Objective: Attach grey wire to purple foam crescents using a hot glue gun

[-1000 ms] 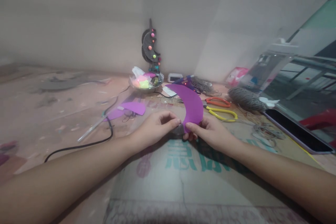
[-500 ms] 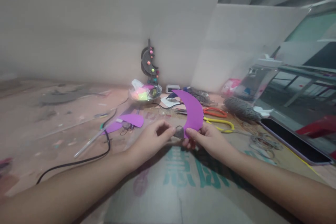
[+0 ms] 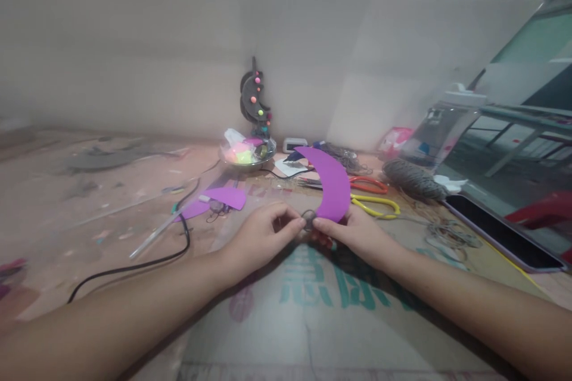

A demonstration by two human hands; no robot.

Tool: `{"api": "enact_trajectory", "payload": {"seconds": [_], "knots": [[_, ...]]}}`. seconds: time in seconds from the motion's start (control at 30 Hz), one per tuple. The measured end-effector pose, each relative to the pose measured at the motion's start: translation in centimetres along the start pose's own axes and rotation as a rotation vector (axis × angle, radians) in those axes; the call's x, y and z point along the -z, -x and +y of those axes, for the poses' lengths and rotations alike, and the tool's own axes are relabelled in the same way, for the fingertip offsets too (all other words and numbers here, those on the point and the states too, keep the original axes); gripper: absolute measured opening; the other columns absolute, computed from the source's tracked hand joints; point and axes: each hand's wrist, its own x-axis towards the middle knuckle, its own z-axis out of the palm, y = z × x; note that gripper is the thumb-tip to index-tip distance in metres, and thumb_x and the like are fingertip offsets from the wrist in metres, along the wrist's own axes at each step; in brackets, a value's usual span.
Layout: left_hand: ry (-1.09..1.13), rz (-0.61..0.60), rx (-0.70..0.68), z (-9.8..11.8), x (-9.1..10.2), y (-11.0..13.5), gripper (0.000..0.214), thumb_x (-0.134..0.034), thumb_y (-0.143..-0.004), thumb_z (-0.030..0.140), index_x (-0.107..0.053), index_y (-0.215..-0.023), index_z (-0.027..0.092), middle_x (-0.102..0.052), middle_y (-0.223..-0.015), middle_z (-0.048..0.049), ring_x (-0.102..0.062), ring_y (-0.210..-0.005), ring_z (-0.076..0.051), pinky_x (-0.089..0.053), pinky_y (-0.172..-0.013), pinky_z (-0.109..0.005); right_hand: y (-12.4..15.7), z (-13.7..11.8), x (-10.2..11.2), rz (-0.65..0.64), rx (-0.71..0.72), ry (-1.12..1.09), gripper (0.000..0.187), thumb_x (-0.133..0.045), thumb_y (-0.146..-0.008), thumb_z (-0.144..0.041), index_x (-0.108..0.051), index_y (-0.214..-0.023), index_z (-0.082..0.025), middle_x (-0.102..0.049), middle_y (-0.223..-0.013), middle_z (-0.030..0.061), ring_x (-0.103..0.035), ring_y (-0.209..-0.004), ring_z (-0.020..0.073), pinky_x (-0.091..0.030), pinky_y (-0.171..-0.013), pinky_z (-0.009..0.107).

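Note:
A flat purple crescent (image 3: pixel 331 184) stands upright over the cardboard, its tip pointing up and left. My right hand (image 3: pixel 353 229) is closed on its lower end, thumb in front and fingers behind. At that end sits a small dark grey looped piece (image 3: pixel 308 219), whose material I cannot make out. My left hand (image 3: pixel 274 229) pinches the left side of this piece between thumb and forefinger. The two thumb tips are close together, with the grey piece between them. Left of my hands lie more purple cut pieces (image 3: pixel 226 196) with thin dark wire or thread on them.
Orange-handled pliers (image 3: pixel 369 185) and a yellow-handled tool (image 3: pixel 378 207) lie behind my right hand. Grey yarn (image 3: pixel 413 178), a phone (image 3: pixel 504 232) and a clear bottle (image 3: pixel 447 125) are at right. A bowl (image 3: pixel 248 161) and a decorated grey crescent (image 3: pixel 254 101) stand behind. A glue stick (image 3: pixel 154 237) and black cord (image 3: pixel 134 268) lie left.
My two thumbs have come closer together around the grey piece. The purple crescent has shifted slightly right. The camera's view has tilted down a little.

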Motion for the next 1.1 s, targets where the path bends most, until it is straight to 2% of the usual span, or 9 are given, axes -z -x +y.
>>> {"api": "enact_trajectory", "payload": {"seconds": [0.2, 0.33, 0.53, 0.77, 0.83, 0.9, 0.97, 1.1], "knots": [[-0.016, -0.031, -0.008, -0.2, -0.1, -0.1, 0.026, -0.051, -0.090, 0.036, -0.062, -0.079, 0.016, -0.063, -0.075, -0.0003, -0.056, -0.073, -0.014, -0.041, -0.067, -0.024, 0.1, 0.3, 0.0, -0.003, -0.005, -0.003, 0.042, -0.066, -0.074, -0.055, -0.065, -0.068, -0.014, -0.063, -0.060, 0.0026, -0.054, -0.052, 0.0118, -0.042, -0.050, 0.023], [0.018, 0.005, 0.007, -0.4, 0.0, -0.2, 0.027, -0.049, -0.091, 0.035, -0.059, -0.075, 0.016, -0.061, -0.073, 0.0004, -0.055, -0.071, -0.014, -0.040, -0.067, -0.024, -0.2, 1.0, 0.2, 0.042, 0.057, -0.075, 0.056, -0.053, -0.078, -0.068, -0.062, -0.065, -0.015, -0.061, -0.058, 0.0027, -0.056, -0.053, 0.0126, -0.044, -0.051, 0.024], [0.027, 0.004, 0.019, -0.3, 0.1, -0.1, 0.027, -0.049, -0.091, 0.034, -0.059, -0.074, 0.016, -0.060, -0.073, 0.0002, -0.055, -0.072, -0.014, -0.040, -0.067, -0.025, -0.3, 1.0, 0.4, 0.114, -0.009, -0.126, 0.046, -0.064, -0.075, -0.061, -0.061, -0.073, -0.015, -0.060, -0.061, 0.0004, -0.048, -0.045, 0.0083, -0.038, -0.041, 0.020], [-0.021, -0.014, -0.034, -0.4, 0.0, -0.2, 0.025, -0.049, -0.091, 0.033, -0.060, -0.076, 0.016, -0.061, -0.075, -0.0001, -0.055, -0.073, -0.015, -0.040, -0.068, -0.026, 0.0, 0.1, 0.1, 0.090, -0.034, -0.052, 0.042, -0.064, -0.076, -0.056, -0.062, -0.066, -0.015, -0.060, -0.057, 0.0007, -0.050, -0.047, 0.0085, -0.039, -0.044, 0.020], [-0.003, -0.005, -0.027, -0.4, -0.2, -0.2, 0.022, -0.050, -0.091, 0.032, -0.060, -0.078, 0.016, -0.062, -0.077, -0.0008, -0.056, -0.074, -0.015, -0.042, -0.070, -0.026, 0.0, 0.0, 0.1, 0.096, -0.055, -0.022, 0.045, -0.062, -0.077, -0.058, -0.062, -0.065, -0.015, -0.059, -0.056, 0.0010, -0.050, -0.047, 0.0092, -0.039, -0.045, 0.021], [0.059, 0.065, -0.012, -0.5, -0.5, -0.1, 0.018, -0.059, -0.086, 0.030, -0.059, -0.098, 0.016, -0.063, -0.088, -0.0026, -0.058, -0.078, -0.015, -0.045, -0.071, -0.026, 0.1, 0.0, 0.1, 0.108, -0.071, 0.005, 0.049, -0.060, -0.076, -0.061, -0.062, -0.062, -0.015, -0.057, -0.052, 0.0013, -0.049, -0.046, 0.0099, -0.037, -0.045, 0.022], [0.070, 0.124, -0.056, -0.7, -0.7, 0.0, 0.037, -0.069, -0.079, 0.030, -0.055, -0.110, 0.017, -0.062, -0.091, -0.0036, -0.058, -0.080, -0.016, -0.047, -0.070, -0.027, 0.0, 0.2, 0.1, 0.136, -0.093, 0.001, 0.051, -0.060, -0.074, -0.065, -0.062, -0.060, -0.015, -0.056, -0.050, 0.0015, -0.047, -0.044, 0.0106, -0.034, -0.044, 0.023], [-0.082, 0.125, -0.234, -1.0, -0.7, -0.2, 0.022, -0.063, -0.079, 0.015, -0.061, -0.101, 0.017, -0.066, -0.095, -0.0060, -0.059, -0.086, -0.018, -0.048, -0.076, -0.029, -0.4, 0.9, 0.1, 0.143, -0.118, -0.031, 0.054, -0.061, -0.070, -0.069, -0.063, -0.059, -0.016, -0.060, -0.052, 0.0042, -0.049, -0.046, 0.0129, -0.035, -0.045, 0.025]]}}
